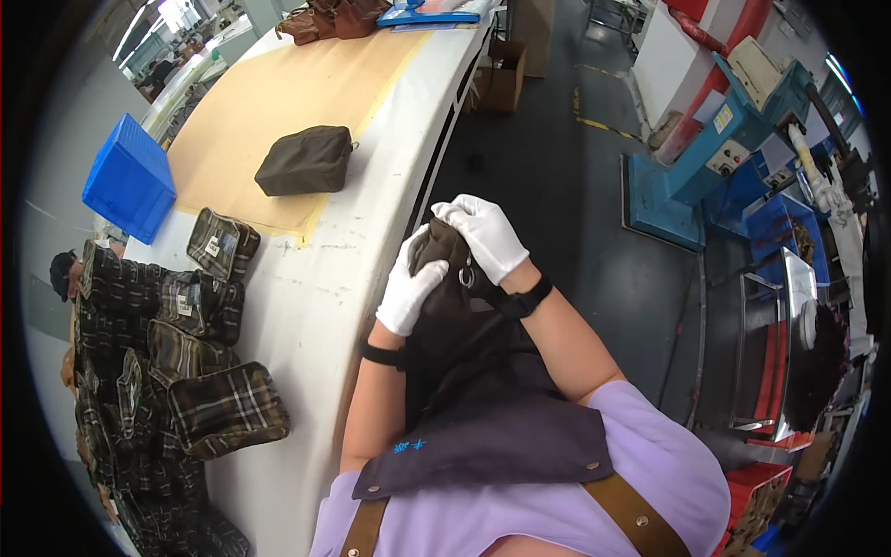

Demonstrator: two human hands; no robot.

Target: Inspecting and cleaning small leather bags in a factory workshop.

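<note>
A dark olive-brown fabric pouch (pixel 440 249) with a metal ring on its side is held in front of my body, just off the table's edge. My left hand (pixel 408 283), in a white glove, grips its left side with the thumb across the front. The gloved right hand (pixel 484 237) closes over its upper right part. Part of the pouch is hidden by my fingers. On the table lies a similar dark olive-brown pouch (pixel 304 162), boxy in shape, with a small loop at its right end.
Plaid pouches (pixel 229 408) are heaped along the left of the white table (pixel 306 343). A blue plastic bin (pixel 132 181) stands at its far-left edge. Brown leather bags (pixel 334 17) sit at the far end. Across the dark floor stands a teal machine (pixel 691 176).
</note>
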